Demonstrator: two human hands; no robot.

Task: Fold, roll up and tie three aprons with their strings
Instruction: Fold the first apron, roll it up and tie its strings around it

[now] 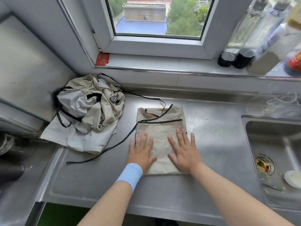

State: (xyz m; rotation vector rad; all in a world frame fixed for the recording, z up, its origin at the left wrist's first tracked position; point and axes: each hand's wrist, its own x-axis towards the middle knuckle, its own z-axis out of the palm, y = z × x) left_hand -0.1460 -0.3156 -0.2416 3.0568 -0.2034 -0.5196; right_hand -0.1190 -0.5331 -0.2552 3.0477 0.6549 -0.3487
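A beige apron [160, 128] with dark trim lies folded into a narrow upright rectangle on the steel counter [211, 136]. My left hand [141, 150] presses flat on its lower left part, fingers straight. On the lower right part my right hand [184, 149] lies flat as well, fingers spread. One dark string [104, 150] trails from the folded apron's left side across the counter towards the front left. A crumpled heap of more beige aprons [88, 111] with dark strings sits at the back left.
A sink [276, 154] with a drain and a small white bowl [293, 178] is at the right. Bottles [236, 46] stand on the window sill at the back right. A red packet [102, 59] lies on the sill's left end. The counter's front edge runs just below my forearms.
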